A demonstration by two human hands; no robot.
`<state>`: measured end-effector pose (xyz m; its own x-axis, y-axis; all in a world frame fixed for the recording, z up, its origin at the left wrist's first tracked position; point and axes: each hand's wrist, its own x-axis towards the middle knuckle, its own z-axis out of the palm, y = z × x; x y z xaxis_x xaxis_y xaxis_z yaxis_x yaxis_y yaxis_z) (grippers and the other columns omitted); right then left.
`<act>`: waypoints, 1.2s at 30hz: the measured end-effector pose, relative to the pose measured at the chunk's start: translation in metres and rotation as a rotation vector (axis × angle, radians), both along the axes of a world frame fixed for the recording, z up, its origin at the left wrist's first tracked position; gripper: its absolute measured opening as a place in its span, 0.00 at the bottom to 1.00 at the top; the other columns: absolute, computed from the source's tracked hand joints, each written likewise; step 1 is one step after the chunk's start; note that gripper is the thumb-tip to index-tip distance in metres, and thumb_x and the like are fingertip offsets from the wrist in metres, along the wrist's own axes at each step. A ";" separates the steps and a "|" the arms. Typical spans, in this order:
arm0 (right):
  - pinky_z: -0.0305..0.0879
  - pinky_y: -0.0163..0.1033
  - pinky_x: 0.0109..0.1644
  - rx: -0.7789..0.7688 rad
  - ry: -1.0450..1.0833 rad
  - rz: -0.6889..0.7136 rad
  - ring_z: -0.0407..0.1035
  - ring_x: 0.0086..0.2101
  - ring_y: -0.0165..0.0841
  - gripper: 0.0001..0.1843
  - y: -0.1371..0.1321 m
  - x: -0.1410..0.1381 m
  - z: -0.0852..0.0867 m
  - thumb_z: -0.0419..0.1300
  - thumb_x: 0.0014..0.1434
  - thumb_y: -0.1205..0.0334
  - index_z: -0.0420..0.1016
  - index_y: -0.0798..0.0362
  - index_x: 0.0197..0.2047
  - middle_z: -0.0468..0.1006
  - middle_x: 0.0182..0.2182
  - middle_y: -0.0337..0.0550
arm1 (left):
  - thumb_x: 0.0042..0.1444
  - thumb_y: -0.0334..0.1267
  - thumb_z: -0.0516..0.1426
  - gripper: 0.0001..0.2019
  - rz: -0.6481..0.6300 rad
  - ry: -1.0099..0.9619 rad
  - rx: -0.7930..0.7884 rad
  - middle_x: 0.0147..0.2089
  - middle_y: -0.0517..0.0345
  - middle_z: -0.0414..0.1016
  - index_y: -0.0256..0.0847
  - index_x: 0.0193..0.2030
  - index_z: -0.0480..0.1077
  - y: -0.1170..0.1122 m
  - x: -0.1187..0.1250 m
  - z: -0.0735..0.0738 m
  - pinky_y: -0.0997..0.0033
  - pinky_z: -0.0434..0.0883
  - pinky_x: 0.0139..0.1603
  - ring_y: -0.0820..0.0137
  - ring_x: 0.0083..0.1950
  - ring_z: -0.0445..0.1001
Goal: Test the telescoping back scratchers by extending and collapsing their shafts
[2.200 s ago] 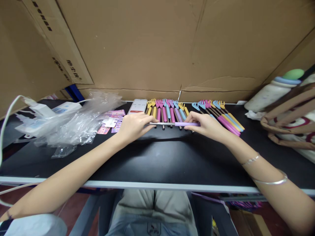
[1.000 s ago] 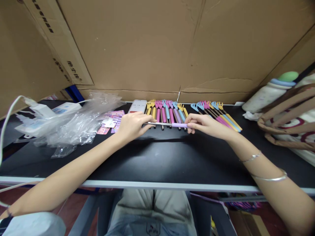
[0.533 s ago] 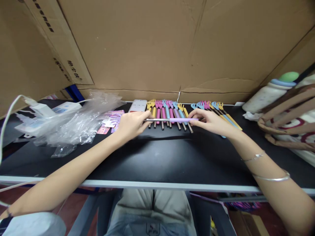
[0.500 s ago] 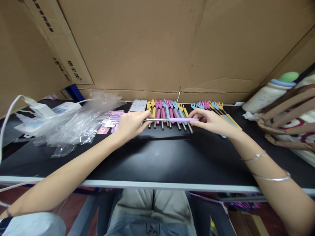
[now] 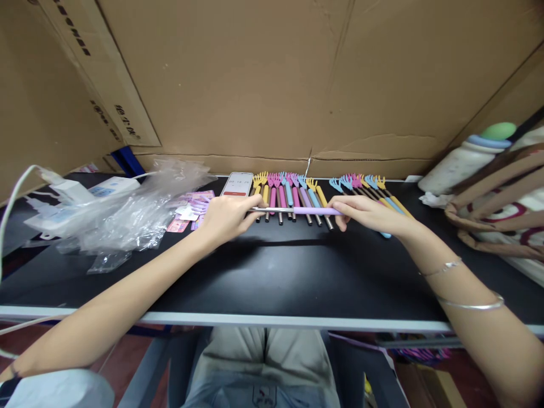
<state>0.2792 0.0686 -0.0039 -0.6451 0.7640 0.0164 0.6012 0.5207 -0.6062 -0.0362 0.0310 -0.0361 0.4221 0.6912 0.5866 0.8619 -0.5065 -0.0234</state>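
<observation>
I hold a thin telescopic stick (image 5: 293, 211) crosswise above the black table (image 5: 272, 272); it has a metal shaft and a purple grip. My left hand (image 5: 227, 216) pinches the metal end and my right hand (image 5: 368, 214) pinches the purple end. Both hands are closed on it. Behind it lies a row of similar sticks (image 5: 289, 194) with yellow, pink and blue hand-shaped heads. A second fanned group of sticks (image 5: 374, 190) lies to the right, partly hidden by my right hand.
A phone (image 5: 237, 185) lies at the left end of the row. Crumpled clear plastic bags (image 5: 123, 212), small pink packets (image 5: 191, 207) and a white charger with cable (image 5: 72, 190) are on the left. A bottle (image 5: 463, 161) and woven bag (image 5: 501, 209) stand right. Cardboard (image 5: 272, 79) walls the back.
The stick has been drawn out and pushed together between my hands, its length changing slightly. Both hands stayed in nearly the same spot above the row.
</observation>
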 end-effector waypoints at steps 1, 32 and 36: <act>0.61 0.39 0.38 -0.017 0.012 -0.009 0.68 0.29 0.32 0.24 0.000 0.000 0.000 0.45 0.63 0.42 0.66 0.52 0.31 0.74 0.24 0.41 | 0.58 0.42 0.56 0.06 0.001 0.000 -0.001 0.29 0.64 0.78 0.47 0.38 0.73 0.000 0.000 0.000 0.75 0.55 0.24 0.71 0.27 0.74; 0.62 0.36 0.31 -0.092 0.012 -0.123 0.68 0.27 0.31 0.25 0.008 0.012 0.002 0.51 0.58 0.37 0.67 0.53 0.34 0.73 0.24 0.41 | 0.60 0.43 0.54 0.07 0.005 -0.013 -0.018 0.35 0.63 0.80 0.45 0.39 0.71 0.001 -0.001 0.001 0.75 0.55 0.25 0.70 0.31 0.75; 0.62 0.38 0.34 -0.104 0.036 -0.109 0.69 0.28 0.31 0.23 0.009 0.016 0.003 0.55 0.56 0.40 0.65 0.53 0.38 0.74 0.25 0.40 | 0.60 0.43 0.55 0.07 -0.004 -0.007 -0.012 0.35 0.65 0.80 0.46 0.39 0.71 0.001 -0.002 0.000 0.75 0.55 0.25 0.71 0.31 0.76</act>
